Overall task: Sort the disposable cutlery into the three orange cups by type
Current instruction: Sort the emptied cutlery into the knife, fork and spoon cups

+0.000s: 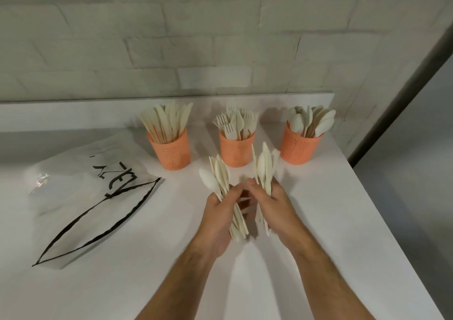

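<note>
While both hands grip cutlery bundles (221, 187), plastic bag (98, 197) lies left of cups (236, 151).

A white tabletop (318, 221) stands against a pale painted brick wall (196, 37); a dark vertical edge (402, 96) runs along the right, greyer surface beyond.

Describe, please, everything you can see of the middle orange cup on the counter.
The middle cup is orange, apparently plastic, with a perforated wall and a plain rim band. It stands upright on the white counter, between the other two orange cups and apart from both, near the wall. It is packed with pale forks, handles down and tines up, with one smooth rounded tip among them. Neither hand touches it.
</note>
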Demonstrator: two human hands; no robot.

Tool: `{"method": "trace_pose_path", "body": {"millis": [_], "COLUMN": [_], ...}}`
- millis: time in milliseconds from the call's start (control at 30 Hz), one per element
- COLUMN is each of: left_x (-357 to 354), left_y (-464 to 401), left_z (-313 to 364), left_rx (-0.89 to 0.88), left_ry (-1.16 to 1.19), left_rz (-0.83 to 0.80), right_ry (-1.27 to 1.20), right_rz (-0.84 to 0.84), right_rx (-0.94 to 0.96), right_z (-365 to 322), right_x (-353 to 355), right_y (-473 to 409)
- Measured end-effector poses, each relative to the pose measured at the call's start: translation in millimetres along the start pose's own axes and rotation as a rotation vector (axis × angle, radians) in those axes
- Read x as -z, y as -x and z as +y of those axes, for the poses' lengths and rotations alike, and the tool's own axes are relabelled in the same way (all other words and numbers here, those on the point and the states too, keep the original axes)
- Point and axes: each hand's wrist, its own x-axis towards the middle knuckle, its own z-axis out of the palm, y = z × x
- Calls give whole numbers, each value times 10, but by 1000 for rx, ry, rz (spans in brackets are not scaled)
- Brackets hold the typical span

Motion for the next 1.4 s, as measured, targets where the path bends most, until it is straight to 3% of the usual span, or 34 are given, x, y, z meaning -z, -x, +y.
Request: {"method": "trace_pose_path", "body": {"millis": [367, 567, 667, 800, 900, 1033, 1400], "left_x": [215, 377, 442, 514, 584, 700, 947], "left_y": [256, 278, 287, 288, 294, 278, 251], "left_z": [302, 364, 407, 400, 400, 415, 467], "left_rx": [67, -43, -63, -92, -171, -251, -158], "left_ry": [17, -5, 2, -6, -76, -178, 46], "left_rz": [-266, -262, -238, -178, -157, -160, -88], "right_ry": [61, 356, 332, 249, 142, 202, 120], "right_rz": [-323, -276, -262, -99, -94, -88, -112], "right_rx": [-66, 131, 136, 93, 45, 57, 60], "right_z": [-65, -271, -381, -342, -331, -370, -527], "right_x": [-155, -272, -398, -461, -489, -585, -838], "right_y": [-89, -79, -12, 0, -2, -45, -110]}}
